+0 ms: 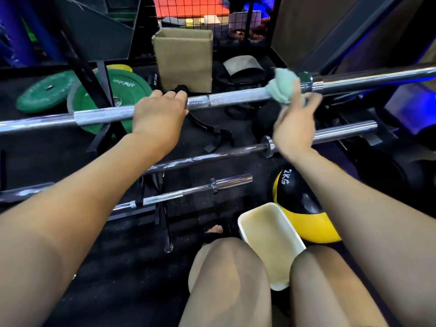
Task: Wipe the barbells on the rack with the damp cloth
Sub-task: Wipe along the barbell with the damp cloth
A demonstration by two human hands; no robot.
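— Where are the hands?

— Both are up on the top barbell (236, 96). The left hand (158, 115) is wrapped over its rough grip section, fingers curled around the bar. To its right, the right hand (293, 127) pinches a bunched pale green cloth (284, 88) with the fingers; the cloth is pressed against the bar just beside the collar where the thick chrome sleeve starts.

— And the other bars?

— A second barbell (212, 158) runs below both wrists, dark with worn pale patches. A shorter bar (188, 191) lies lower still, under the left forearm.

— Anything else close by?

— A cream tub (271, 244) sits between the knees, under the right forearm, with a black and yellow ball (299, 204) touching its far side. Green weight plates (94, 95) lie beyond the left hand, and a cardboard box (184, 60) stands past the bar between the hands.
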